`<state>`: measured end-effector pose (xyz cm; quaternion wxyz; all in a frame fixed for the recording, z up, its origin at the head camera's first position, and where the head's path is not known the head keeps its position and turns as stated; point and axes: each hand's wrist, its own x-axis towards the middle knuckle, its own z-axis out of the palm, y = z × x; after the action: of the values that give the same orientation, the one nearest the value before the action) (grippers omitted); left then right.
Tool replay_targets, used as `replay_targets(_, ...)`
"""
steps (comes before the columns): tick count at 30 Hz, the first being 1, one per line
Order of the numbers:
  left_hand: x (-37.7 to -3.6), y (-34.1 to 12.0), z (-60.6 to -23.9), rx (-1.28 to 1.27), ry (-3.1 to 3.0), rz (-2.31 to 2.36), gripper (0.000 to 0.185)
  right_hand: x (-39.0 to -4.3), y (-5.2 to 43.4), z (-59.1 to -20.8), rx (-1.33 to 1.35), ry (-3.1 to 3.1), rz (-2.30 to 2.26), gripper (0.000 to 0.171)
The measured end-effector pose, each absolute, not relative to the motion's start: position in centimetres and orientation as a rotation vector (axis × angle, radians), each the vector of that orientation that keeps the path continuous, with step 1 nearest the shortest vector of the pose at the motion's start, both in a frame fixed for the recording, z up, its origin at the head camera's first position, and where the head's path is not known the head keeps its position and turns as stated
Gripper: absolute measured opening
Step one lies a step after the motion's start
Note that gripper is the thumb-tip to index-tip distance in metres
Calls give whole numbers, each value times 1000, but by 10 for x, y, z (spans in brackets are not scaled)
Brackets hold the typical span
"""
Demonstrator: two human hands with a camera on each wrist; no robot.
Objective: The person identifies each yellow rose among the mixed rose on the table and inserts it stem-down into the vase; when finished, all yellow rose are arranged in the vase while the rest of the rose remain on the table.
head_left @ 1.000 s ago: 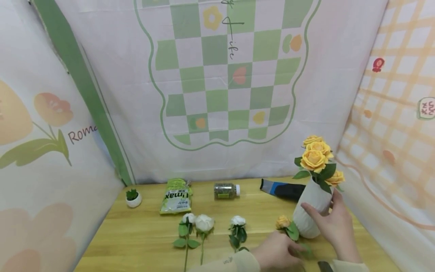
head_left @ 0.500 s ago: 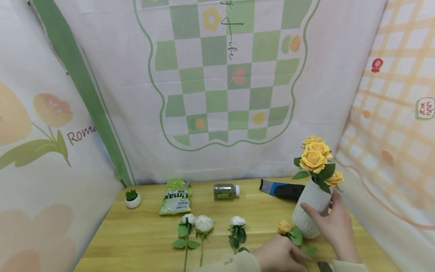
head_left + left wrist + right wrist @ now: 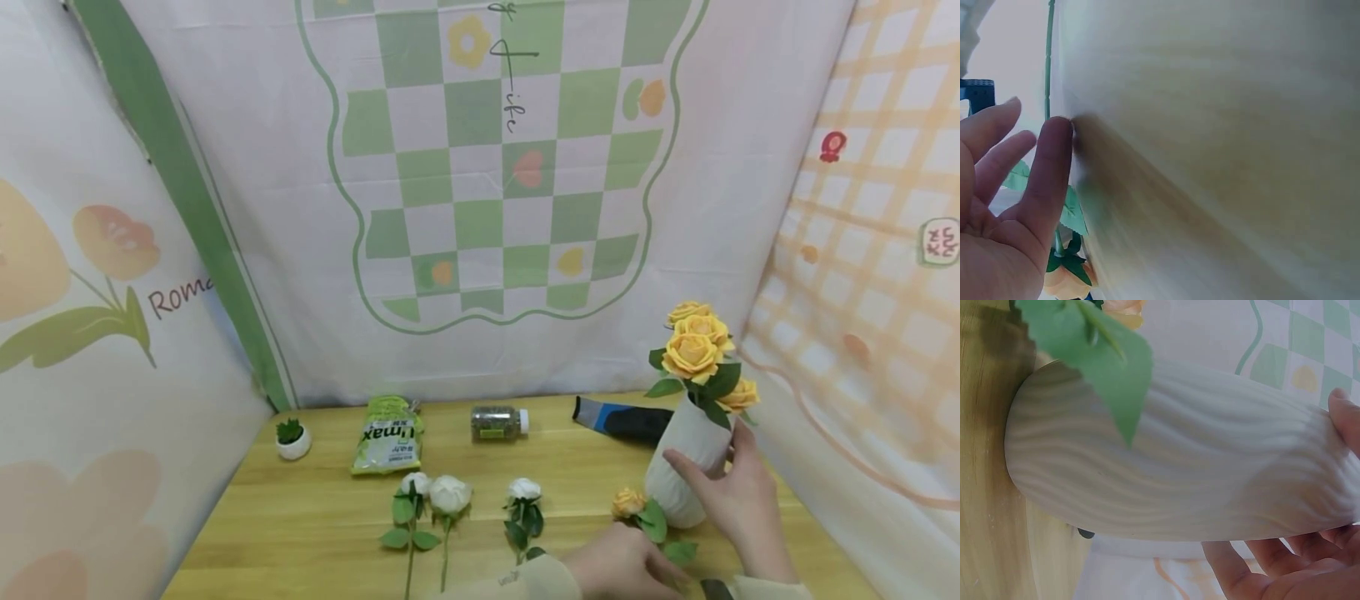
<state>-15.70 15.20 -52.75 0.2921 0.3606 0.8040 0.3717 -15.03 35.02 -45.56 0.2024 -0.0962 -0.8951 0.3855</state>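
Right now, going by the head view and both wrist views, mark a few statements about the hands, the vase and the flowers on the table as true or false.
1. The right hand holds the white vase. True.
2. The vase is lying on its side. False: it stands upright on the table.
3. Yellow roses stand in the vase. True.
4. The left hand holds a white flower. False: it is at the stem of a yellow rose lying on the table; the white flowers lie apart from it.
5. The small jar stands upright. False: it lies on its side.
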Motion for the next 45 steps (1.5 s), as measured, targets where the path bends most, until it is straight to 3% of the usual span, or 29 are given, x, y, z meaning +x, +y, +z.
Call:
replay_targets(9, -156, 153, -525, 907, 2209, 951, 20, -151, 350, -455, -273, -2486, 1112, 115)
replay_targets(15, -156, 151, -531, 830, 2244, 1100, 9, -150, 351, -456, -281, -2497, 1090, 117)
replay_targets(23, -154, 150, -534, 735, 2340, 1277, 9, -152, 352, -456, -260, -2484, 1092, 115)
replay_targets(45, -157, 151, -541, 209, 2337, 1602, 35, -151, 350, -457, -253, -2471, 1115, 113)
